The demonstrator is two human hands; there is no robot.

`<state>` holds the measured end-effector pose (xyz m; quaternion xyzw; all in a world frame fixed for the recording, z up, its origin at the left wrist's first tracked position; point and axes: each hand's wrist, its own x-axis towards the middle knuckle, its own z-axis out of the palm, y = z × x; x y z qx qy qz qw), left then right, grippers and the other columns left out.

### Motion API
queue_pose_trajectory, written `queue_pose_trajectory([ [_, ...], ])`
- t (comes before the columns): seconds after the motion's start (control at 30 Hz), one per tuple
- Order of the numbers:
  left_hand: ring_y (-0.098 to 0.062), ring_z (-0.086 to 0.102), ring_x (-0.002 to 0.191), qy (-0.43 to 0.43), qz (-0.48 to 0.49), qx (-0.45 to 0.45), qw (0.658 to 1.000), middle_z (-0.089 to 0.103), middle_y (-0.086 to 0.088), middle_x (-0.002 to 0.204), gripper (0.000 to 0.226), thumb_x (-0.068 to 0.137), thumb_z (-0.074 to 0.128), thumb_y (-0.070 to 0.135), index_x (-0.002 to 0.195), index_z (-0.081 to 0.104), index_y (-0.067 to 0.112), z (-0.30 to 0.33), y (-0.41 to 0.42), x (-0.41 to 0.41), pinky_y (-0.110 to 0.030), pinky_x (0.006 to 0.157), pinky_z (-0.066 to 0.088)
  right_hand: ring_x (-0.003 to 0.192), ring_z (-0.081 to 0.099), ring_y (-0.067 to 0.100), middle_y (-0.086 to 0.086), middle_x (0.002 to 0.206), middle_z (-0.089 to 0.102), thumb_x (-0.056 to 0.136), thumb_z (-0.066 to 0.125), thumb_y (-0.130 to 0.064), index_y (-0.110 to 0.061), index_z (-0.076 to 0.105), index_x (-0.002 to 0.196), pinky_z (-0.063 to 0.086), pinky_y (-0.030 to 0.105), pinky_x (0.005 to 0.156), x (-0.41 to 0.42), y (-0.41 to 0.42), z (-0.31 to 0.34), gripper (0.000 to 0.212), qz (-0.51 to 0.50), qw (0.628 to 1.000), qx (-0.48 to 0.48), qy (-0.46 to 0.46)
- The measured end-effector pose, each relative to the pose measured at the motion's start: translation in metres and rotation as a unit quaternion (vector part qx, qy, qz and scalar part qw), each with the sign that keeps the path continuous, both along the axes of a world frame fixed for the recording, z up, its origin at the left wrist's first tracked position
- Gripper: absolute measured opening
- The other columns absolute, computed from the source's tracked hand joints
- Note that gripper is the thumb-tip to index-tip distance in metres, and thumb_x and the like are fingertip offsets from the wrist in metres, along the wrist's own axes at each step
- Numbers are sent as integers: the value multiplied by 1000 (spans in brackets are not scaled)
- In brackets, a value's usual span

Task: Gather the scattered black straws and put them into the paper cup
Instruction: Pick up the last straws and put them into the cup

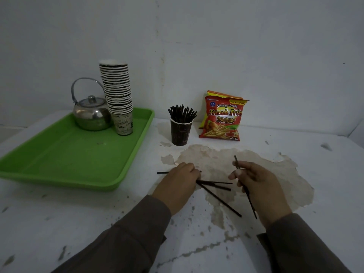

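A dark paper cup [180,133] stands on the white table, holding several black straws upright. In front of it, three loose black straws [218,196] lie fanned out between my hands. My left hand [179,184] rests palm down on their left ends, and another straw [163,172] pokes out from under it to the left. My right hand [256,184] pinches one black straw [251,203] between thumb and fingers, the straw running from above the fingers down past the wrist.
A green tray [59,160] at the left carries a metal kettle [91,113] and a tall stack of paper cups [118,99]. Snack bags [222,117] lean against the wall right of the cup. The tabletop paint is peeled and stained.
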<state>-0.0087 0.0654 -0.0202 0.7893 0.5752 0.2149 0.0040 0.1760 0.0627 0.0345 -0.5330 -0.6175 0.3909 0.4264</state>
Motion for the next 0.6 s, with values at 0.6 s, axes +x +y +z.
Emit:
queue_pose_trajectory([
  [0.6, -27, 56, 82, 56, -23, 21, 998, 60, -10, 89, 13, 78, 60, 1, 89, 59, 9, -8, 5, -3, -34, 69, 44, 64, 58, 9, -3, 71, 73, 88, 54, -13, -23, 64, 84, 42, 22, 63, -2, -3, 1, 15, -3, 997, 2, 71],
])
